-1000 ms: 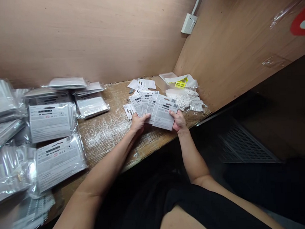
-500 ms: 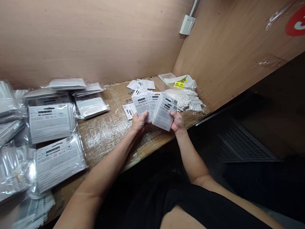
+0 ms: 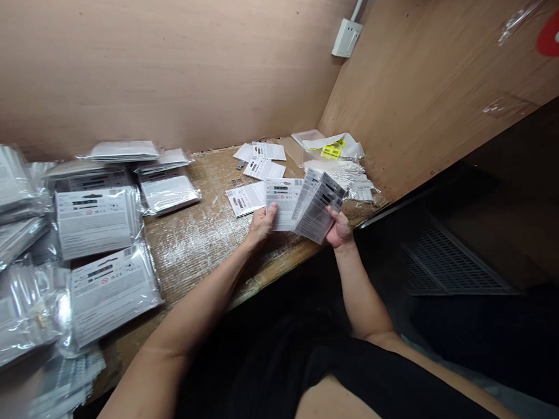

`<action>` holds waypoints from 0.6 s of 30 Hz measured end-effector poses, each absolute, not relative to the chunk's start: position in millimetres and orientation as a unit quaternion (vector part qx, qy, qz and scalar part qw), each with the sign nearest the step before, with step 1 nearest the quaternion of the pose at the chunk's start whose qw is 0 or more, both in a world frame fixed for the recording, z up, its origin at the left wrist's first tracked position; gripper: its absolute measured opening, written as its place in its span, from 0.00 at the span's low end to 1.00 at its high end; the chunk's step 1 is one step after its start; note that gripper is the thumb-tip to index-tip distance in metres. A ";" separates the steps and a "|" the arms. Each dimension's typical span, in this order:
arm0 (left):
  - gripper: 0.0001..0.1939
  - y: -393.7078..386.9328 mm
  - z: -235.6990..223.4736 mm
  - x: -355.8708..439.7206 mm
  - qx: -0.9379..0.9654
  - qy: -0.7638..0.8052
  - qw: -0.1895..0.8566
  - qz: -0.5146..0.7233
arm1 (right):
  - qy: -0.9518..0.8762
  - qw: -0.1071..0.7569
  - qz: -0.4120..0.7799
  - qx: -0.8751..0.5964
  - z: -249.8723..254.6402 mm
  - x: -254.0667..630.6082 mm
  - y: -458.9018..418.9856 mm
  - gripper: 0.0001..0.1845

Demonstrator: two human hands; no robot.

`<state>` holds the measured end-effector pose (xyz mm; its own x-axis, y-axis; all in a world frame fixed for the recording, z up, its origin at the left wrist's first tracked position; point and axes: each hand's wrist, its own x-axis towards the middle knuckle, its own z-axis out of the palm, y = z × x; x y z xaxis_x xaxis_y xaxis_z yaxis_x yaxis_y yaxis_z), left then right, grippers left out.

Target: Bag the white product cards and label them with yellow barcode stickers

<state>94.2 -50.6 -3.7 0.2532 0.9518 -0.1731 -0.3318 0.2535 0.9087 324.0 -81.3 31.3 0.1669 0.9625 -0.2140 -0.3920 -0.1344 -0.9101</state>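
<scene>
My left hand (image 3: 263, 222) pinches a white printed packaging card (image 3: 283, 203) at its left edge, thumb on top. In my right hand (image 3: 339, 227) are printed cards (image 3: 320, 208) fanned and tilted, the thumb pressing their right edge; the two groups overlap in the middle. All are held just above the front edge of the table. Another printed card (image 3: 245, 199) lies flat beside my left hand. Behind it, several loose cards (image 3: 265, 168) rest on the table, next to a small grey piece (image 3: 240, 165).
Stacks of bagged cards (image 3: 94, 222) crowd the table's left side. At the back right lie a pile of small white pieces (image 3: 349, 170), plastic bags and a yellow label (image 3: 332, 150). A socket box (image 3: 347, 38) hangs on the wooden wall. A dark grid (image 3: 450, 261) stands below right.
Both hands have shifted slightly right with the cards. The fan has changed: one card now shows by my left hand, and more overlap at my right. The flat card beside is more exposed.
</scene>
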 end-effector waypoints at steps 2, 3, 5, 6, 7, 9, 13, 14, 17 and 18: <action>0.43 -58.5 -1.1 97.8 0.475 0.368 0.687 0.409 | -0.313 0.536 0.610 -0.492 35.9 334.1 -88.7 0.27; 0.42 -62.1 0.7 98.9 0.511 0.355 0.679 0.389 | -0.329 0.512 0.617 -0.499 41.1 340.4 -92.5 0.28; 0.38 -66.3 5.2 98.5 0.554 0.348 0.647 0.392 | -0.374 0.520 0.565 -0.519 57.4 356.4 -98.4 0.30; 0.36 -66.8 8.0 97.0 0.557 0.356 0.627 0.412 | -0.402 0.551 0.508 -0.527 67.3 365.4 -100.4 0.31; 0.34 -66.5 11.2 94.9 0.553 0.363 0.610 0.436 | -0.428 0.586 0.442 -0.527 76.9 373.8 -101.9 0.32; 0.34 -66.8 18.2 91.4 0.542 0.347 0.587 0.491 | -0.466 0.631 0.344 -0.515 89.8 384.4 -105.2 0.32; 0.55 -83.9 25.2 98.4 0.529 0.271 0.558 0.579 | -0.503 0.571 0.381 -0.526 72.4 361.0 -117.6 0.22; 0.54 -90.7 23.7 102.5 0.536 0.279 0.549 0.578 | -0.510 0.539 0.413 -0.528 61.9 348.4 -120.6 0.20; 0.43 -103.4 13.5 112.1 0.587 0.329 0.525 0.521 | -0.508 0.486 0.491 -0.514 37.5 320.7 -122.3 0.20; 0.40 -103.1 9.8 113.0 0.607 0.337 0.515 0.502 | -0.498 0.486 0.505 -0.510 34.9 320.2 -119.3 0.22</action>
<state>113.0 -103.1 9.8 0.2688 0.9268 0.2622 -0.1079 -0.2415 0.9644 320.2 -119.3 34.9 -0.0068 0.9995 -0.0313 0.0182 -0.0311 -0.9993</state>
